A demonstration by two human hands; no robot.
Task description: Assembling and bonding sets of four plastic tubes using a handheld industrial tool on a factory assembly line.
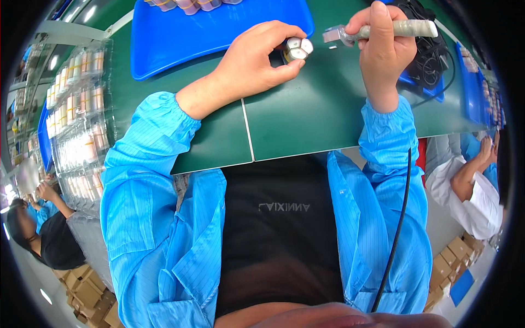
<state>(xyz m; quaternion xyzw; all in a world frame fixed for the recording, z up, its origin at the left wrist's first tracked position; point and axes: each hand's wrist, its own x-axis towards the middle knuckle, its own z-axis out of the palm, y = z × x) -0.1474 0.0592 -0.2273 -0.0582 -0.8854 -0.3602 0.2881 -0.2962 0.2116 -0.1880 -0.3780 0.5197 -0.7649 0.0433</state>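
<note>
Silver-grey metal is what both hands are busy with: the left hand (249, 65) pinches a small faceted metal part (298, 49) between thumb and fingertips, its grip closed tight around the piece just above the green worktop (306, 120), while the right hand (383, 46) is wrapped in a full fist around a pale handheld tool (404, 29) whose flat metal tip (332, 35) points at the part from just beside it, not quite touching as far as can be seen. The likeliest trouble, to my eye, is a slip: the part is small and held only at the fingertips, so a sideways push from the tip could twist it loose and send it onto the worktop or toward the blue tray (208, 27) behind. The tip also sits close to the left thumb and forefinger, so a jerk could catch the fingers. A black cord (396, 229) runs down past the right sleeve; if it snags on the worktop edge it could tug the tool off line. More cables lie bundled (426, 60) near the right wrist and could foul the hand. Clear packs of cylindrical pieces (76, 104) stand well apart at the left, and other people work at both sides, away from these hands.
</note>
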